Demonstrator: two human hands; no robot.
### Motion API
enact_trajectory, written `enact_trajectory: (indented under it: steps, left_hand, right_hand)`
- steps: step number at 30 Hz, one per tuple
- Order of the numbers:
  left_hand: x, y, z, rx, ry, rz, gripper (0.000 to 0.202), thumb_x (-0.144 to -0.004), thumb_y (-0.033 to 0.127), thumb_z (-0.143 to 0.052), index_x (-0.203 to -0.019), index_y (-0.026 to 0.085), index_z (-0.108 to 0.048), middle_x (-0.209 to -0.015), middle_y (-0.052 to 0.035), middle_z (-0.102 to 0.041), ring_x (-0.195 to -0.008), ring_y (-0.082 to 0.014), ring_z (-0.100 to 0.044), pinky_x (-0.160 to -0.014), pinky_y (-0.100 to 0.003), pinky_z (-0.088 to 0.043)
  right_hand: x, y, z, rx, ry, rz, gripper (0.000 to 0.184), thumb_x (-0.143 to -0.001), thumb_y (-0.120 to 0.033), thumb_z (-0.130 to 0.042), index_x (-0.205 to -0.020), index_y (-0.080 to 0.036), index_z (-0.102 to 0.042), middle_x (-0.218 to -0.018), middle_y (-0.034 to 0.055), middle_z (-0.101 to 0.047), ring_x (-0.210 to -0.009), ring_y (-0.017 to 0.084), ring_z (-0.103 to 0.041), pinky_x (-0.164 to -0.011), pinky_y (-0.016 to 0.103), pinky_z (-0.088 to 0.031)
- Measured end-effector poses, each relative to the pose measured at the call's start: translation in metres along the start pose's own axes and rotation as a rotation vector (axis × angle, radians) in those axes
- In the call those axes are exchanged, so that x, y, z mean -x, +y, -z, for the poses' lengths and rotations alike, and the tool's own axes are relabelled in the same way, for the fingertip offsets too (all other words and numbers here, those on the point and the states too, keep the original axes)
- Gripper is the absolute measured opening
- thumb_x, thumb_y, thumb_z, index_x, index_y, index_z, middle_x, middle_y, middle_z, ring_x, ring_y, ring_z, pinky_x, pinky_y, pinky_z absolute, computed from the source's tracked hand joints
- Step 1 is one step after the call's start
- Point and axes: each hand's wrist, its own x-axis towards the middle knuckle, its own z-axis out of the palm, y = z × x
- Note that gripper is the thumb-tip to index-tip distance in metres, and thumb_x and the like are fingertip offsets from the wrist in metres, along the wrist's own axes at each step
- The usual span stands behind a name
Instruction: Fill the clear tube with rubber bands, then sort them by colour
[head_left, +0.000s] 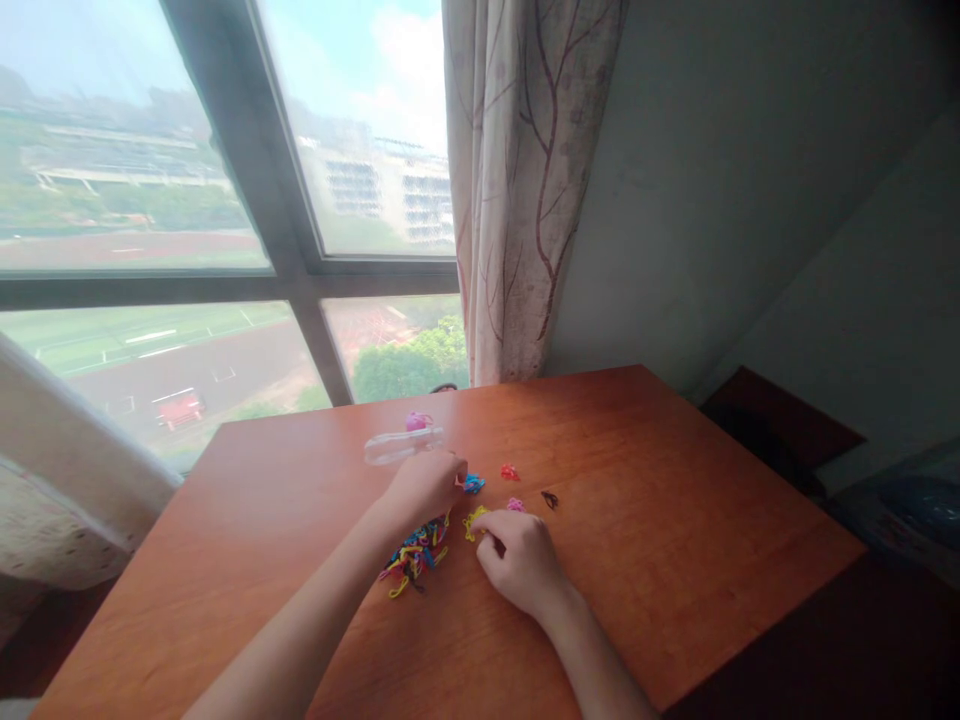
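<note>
My left hand (431, 482) reaches over a mixed heap of small coloured hair ties (417, 556), its fingers pinched together beside a little pile of blue hair ties (472, 484). What those fingertips hold, if anything, is hidden. Curled on the tabletop, my right hand (521, 560) has its index fingertip at a pile of yellow hair ties (472, 522); I cannot make out anything in its grip. Just beyond its knuckles lies a pink pile (516, 505), partly covered. Farther off are a red pile (509, 472) and a dark pile (550, 498).
A clear plastic container (394, 446) lies behind my left hand, with a bright pink item (418, 421) just past it. The brown wooden table (675, 520) ends near the window (300, 275) and the patterned curtain (517, 190). A wall stands at the right.
</note>
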Motion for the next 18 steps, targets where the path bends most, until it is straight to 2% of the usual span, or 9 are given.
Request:
enact_trajectory:
  steps: [9,14,18]
  left_hand:
    - [0.0009,-0.0029,-0.0034,-0.027,0.011,-0.004,0.018,-0.081,0.014,-0.056,-0.085,0.019,-0.072,-0.088,-0.0095,-0.073,-0.078,-0.0228,-0.069,-0.068,-0.029,-0.050]
    - [-0.0021,-0.0059,0.0011,-0.062,0.025,-0.009,0.019,-0.082,0.012,-0.053,-0.086,0.018,-0.071,-0.089,-0.0098,-0.072,-0.078,-0.0225,-0.069,-0.068,-0.030,-0.050]
    - [-0.0086,0.0006,0.0044,-0.114,0.039,-0.032,0.021,-0.084,0.012,-0.050,-0.092,0.014,-0.070,-0.089,-0.0139,-0.069,-0.078,-0.0248,-0.069,-0.069,-0.034,-0.052]
  right_hand:
    - [0.0003,0.0016,-0.0002,-0.004,0.006,-0.021,0.029,-0.080,-0.009,-0.047,-0.087,-0.022,-0.071,-0.084,0.0014,-0.074,-0.079,0.015,-0.068,-0.076,0.022,-0.044]
    - [-0.0027,0.0043,0.0004,0.023,0.088,-0.100,0.030,-0.082,-0.010,-0.046,-0.089,-0.023,-0.071,-0.085,0.0011,-0.075,-0.080,0.016,-0.068,-0.085,0.024,-0.045]
    - [-0.0039,0.0066,0.0013,0.024,0.102,-0.146,0.029,-0.084,-0.012,-0.046,-0.090,-0.023,-0.072,-0.086,0.0027,-0.075,-0.082,0.017,-0.069,-0.080,0.023,-0.047]
